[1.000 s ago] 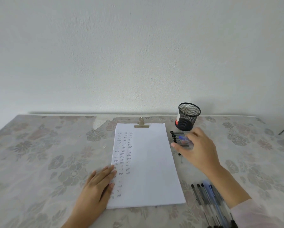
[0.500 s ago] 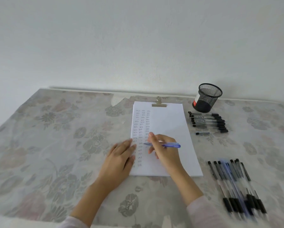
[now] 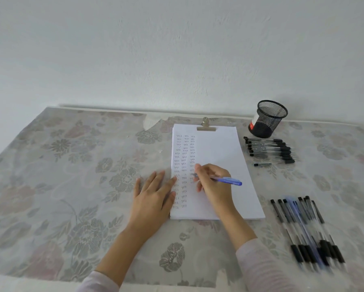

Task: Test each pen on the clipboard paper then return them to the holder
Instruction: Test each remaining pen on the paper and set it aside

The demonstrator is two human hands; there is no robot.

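Right hand [image 3: 215,186] pinches the blue plastic pen [image 3: 225,180] at frame centre; flat left hand [image 3: 153,192] pins the white clipboard paper [image 3: 217,152] — lift it, and the sheet may skid.

Matt white paper [image 3: 219,152] under a metal clip [image 3: 206,127], black wire-mesh holder [image 3: 268,119], glossy floral tablecloth [image 3: 71,186].
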